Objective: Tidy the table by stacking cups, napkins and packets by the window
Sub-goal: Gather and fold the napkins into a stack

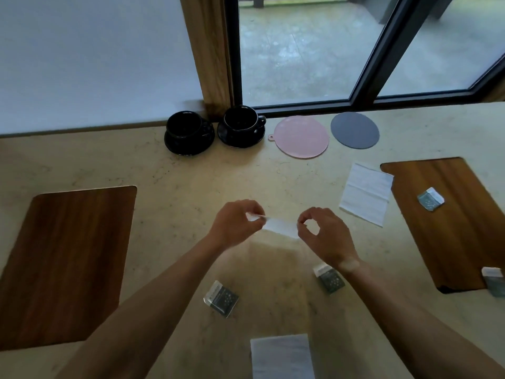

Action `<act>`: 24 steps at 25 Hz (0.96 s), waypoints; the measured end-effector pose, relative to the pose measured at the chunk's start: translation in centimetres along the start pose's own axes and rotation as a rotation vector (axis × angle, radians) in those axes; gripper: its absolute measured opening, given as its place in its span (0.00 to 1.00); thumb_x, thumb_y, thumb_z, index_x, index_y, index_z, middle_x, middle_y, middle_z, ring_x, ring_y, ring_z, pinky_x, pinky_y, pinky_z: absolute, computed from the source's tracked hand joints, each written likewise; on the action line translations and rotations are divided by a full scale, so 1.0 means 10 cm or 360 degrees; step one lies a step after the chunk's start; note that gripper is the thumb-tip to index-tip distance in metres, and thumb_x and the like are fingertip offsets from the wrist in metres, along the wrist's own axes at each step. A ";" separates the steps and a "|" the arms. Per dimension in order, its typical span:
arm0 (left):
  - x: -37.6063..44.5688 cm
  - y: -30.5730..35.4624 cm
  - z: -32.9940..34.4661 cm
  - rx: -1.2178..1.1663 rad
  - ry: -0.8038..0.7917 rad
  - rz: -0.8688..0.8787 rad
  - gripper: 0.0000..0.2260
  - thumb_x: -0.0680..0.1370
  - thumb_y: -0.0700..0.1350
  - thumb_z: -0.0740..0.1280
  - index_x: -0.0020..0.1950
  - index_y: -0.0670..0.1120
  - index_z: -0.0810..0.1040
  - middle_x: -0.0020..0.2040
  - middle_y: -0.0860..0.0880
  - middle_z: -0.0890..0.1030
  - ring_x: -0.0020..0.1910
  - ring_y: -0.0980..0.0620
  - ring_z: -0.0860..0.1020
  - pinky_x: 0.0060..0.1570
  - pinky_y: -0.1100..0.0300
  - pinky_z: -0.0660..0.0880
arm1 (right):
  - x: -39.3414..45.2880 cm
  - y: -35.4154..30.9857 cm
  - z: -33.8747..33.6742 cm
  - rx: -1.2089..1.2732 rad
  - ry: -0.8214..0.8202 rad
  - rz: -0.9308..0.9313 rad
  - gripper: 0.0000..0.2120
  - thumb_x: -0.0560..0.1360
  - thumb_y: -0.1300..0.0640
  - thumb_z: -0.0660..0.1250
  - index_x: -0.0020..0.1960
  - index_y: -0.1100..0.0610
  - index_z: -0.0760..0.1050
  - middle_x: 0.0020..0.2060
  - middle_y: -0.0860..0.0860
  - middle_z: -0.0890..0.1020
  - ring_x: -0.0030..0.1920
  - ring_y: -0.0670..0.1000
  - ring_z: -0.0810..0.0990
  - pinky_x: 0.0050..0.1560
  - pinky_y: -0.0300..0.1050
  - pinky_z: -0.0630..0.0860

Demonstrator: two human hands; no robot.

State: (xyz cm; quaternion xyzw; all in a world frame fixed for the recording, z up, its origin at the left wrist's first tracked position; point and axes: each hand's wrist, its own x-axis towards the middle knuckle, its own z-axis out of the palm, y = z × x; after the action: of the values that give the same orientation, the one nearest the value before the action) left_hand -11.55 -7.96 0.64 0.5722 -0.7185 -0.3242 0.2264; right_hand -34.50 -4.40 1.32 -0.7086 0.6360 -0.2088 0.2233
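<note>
My left hand (237,222) and my right hand (322,233) each pinch one end of a white napkin (280,227), held above the middle of the table. A second white napkin (366,194) lies flat to the right. A third napkin (281,356) lies at the near edge. Two black cups on saucers, one (188,131) beside the other (241,124), stand by the window. Grey packets lie on the table: one (221,298) below my left hand, one (329,280) beside my right wrist, one (431,199) on the right board, one (494,280) at the far right.
A wooden board (65,263) lies at the left and another wooden board (448,220) at the right. A pink round mat (300,136) and a grey round mat (354,129) lie near the window frame (300,105).
</note>
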 end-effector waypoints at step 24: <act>-2.45 0.28 0.75 -0.1111 -0.0081 -0.1052 0.06 0.77 0.41 0.69 0.54 0.45 0.79 0.47 0.44 0.84 0.38 0.51 0.81 0.30 0.64 0.74 | -2.17 -0.16 0.37 0.1088 -0.0335 0.1013 0.04 0.76 0.59 0.70 0.50 0.58 0.78 0.45 0.55 0.83 0.40 0.54 0.84 0.35 0.44 0.80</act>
State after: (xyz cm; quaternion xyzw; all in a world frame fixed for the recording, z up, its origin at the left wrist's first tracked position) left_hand -12.71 17.69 -1.36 0.6516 -0.3518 -0.6145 0.2721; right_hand -33.28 17.56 -1.01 -0.3818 0.6902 -0.2544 0.5596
